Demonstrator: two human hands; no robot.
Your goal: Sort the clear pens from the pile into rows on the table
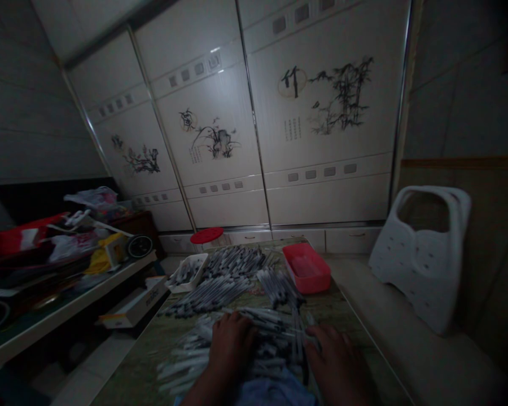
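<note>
Many slim pens with clear barrels and dark ends lie on the table. My left hand (232, 341) is palm down on the loose near pile of pens (195, 352), its fingers curled over some of them. To the right of that pile, my right hand (334, 358) is closed around a pen, with thumb and fingers bent inward. Blur and dim light hide the fingertips. Beyond my hands lie a neater row of pens (214, 296) and a bundle of pens (277, 287).
A pink plastic tray (308, 285) sits at the table's far right, a white tray (201, 269) with pens at the far left. A red stool (207, 234) stands behind. On the left is a cluttered bench (122, 265); a folded white plastic item (427, 265) leans right.
</note>
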